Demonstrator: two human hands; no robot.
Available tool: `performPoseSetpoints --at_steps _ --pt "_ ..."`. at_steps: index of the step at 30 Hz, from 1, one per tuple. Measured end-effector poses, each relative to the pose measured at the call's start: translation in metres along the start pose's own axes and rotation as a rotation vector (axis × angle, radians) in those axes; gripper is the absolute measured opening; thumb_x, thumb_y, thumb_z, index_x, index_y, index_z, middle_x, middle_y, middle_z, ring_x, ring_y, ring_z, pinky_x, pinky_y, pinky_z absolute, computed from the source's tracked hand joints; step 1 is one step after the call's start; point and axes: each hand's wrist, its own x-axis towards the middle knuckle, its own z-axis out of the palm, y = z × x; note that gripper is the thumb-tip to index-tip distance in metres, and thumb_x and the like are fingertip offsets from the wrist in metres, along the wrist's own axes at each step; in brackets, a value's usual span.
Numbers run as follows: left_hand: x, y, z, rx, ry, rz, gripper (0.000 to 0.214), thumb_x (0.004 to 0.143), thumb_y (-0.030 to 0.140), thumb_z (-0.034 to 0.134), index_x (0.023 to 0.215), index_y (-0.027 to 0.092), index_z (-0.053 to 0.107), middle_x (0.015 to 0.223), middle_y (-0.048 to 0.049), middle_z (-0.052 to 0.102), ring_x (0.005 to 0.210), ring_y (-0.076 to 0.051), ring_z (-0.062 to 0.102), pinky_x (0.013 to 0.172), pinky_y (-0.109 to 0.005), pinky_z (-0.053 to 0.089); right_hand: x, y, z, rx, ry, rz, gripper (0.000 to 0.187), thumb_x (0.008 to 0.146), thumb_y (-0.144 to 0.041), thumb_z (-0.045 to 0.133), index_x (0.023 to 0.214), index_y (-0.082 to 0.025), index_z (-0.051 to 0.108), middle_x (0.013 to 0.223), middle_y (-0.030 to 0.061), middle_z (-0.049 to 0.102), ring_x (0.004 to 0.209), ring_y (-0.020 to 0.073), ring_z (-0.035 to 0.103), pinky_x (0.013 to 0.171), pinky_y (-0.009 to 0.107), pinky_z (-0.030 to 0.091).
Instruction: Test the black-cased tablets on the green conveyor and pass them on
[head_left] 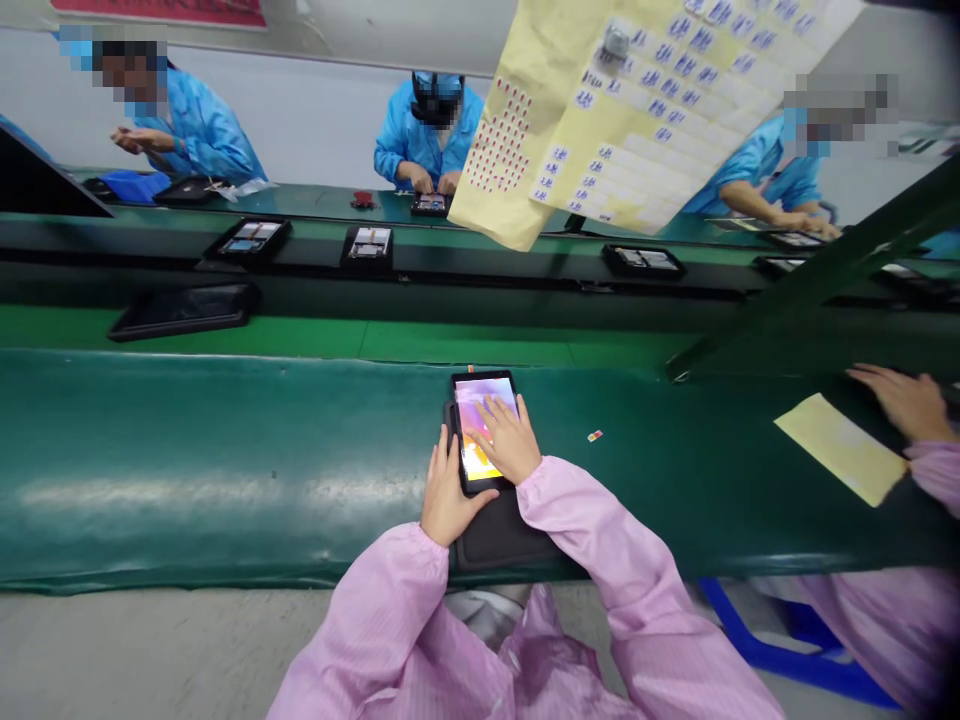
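Pink sleeves (pixel 600 560), ours, fill the near edge, with both forearms converging on the middle of the bench.

Green mat (pixel 225 470): it covers the bench from left to right. We judge it is soft and there to spare screens.

Yellow sheet (pixel 637 120): it hangs overhead at far right, with rows of small labels stuck to it, probably kept at reach height.

Belt (pixel 300 340): it runs beyond the mat. A dark tray (pixel 184 308) lies on it at left, and people in blue work on the far side.

Yellow slip (pixel 840 450): it lies on the mat at right, just beside a neighbour's hand (pixel 904 400).

Pad (pixel 495 540): dark, at the near edge of the mat, and it seems to act as a cushion under the tablet.

Tablet (pixel 484 425): it lies flat with its near end on the pad. It is centred before us and the screen is lit.

Left hand (pixel 448 495): it is closed on the tablet's near-left edge with the thumb on the frame. We judge this braces the tablet against sliding.

Right hand (pixel 506 440): it lies flat on the screen with the fingers spread and grips nothing. The flat palm suggests pressing or wiping rather than lifting.

Sticker (pixel 595 436): tiny, alone on the mat to the right of the tablet.
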Motion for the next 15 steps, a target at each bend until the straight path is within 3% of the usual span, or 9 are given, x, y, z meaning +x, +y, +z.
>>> performPoseSetpoints --at_steps 8,15 --pt "0.000 0.004 -0.002 -0.056 0.018 0.011 0.094 0.076 0.042 0.068 0.150 0.017 0.015 0.157 -0.0214 0.011 0.145 -0.032 0.018 0.114 -0.053 0.024 -0.058 -0.015 0.004 -0.014 0.011 0.027 0.052 0.096 -0.047 0.035 0.143 -0.025 0.042 0.149 0.0085 0.041 0.138 0.0292 0.038 0.116 0.057 0.014" --pt "-0.001 0.005 -0.002 -0.072 0.003 0.005 0.090 0.077 0.034 0.064 0.150 0.016 0.015 0.157 -0.0206 0.010 0.146 -0.031 0.014 0.116 -0.053 0.021 -0.069 -0.023 0.006 0.003 0.019 0.067 0.050 0.097 -0.045 0.035 0.143 -0.026 0.042 0.147 0.0083 0.043 0.138 0.0289 0.037 0.115 0.057 0.017"
